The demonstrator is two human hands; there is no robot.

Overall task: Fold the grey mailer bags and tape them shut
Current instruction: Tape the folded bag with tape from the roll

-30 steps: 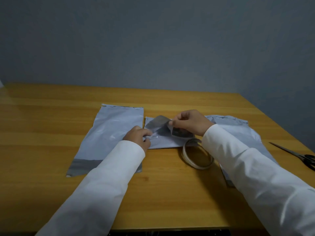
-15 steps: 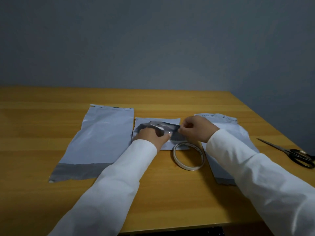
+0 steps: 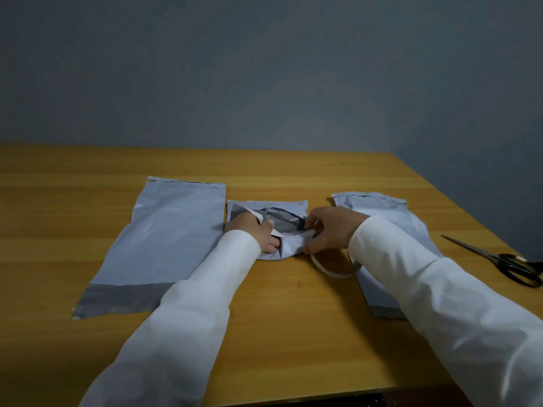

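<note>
Left hand [image 3: 255,230] has slid onto folded mailer [image 3: 273,224] mid-worktop, pressing it, white strip over fingers; right hand [image 3: 329,229] pinches strip end; sealing underway; two flat mailers [image 3: 170,239] left and right.

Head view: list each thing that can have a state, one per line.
middle mailer bag: folded, dark flap raised, held by both hands
left mailer bag: flat, unfolded
right mailer bag: flat, partly under the right sleeve
tape strip: stretched between the hands
tape roll: lying flat
scissors: closed
left hand: pressing bag
right hand: pinching strip
</note>
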